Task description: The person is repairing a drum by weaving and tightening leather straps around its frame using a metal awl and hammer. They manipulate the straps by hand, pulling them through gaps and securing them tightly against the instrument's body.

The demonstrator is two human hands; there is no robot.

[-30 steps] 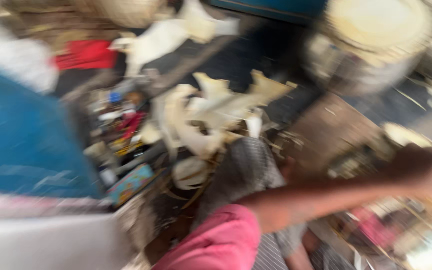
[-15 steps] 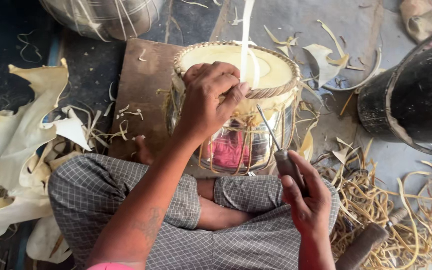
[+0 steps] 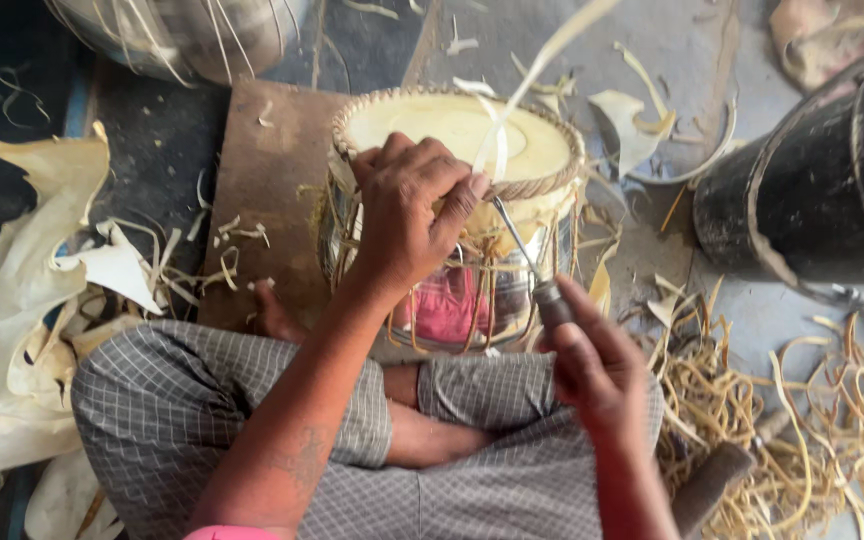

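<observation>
A small drum (image 3: 457,130) with a pale hide head, a braided rim and a shiny metal shell stands between my crossed legs. My left hand (image 3: 410,215) rests on the near rim and pinches a pale hide strip (image 3: 527,85) that runs up and away to the right. My right hand (image 3: 592,365) grips the handle of a thin metal awl (image 3: 517,240), whose point reaches the lacing under the rim beside my left fingers.
A brown board (image 3: 267,190) lies under the drum. Pale hide scraps (image 3: 12,290) are piled at the left. A black drum shell (image 3: 812,190) lies at the right, another shiny shell (image 3: 182,35) at top left. Cut strips (image 3: 782,400) litter the floor at right, near a wooden handle (image 3: 712,485).
The view swung from a blurred look at the left clutter to the drum. Over the last half second both hands have stayed on the rim and the awl, barely shifting.
</observation>
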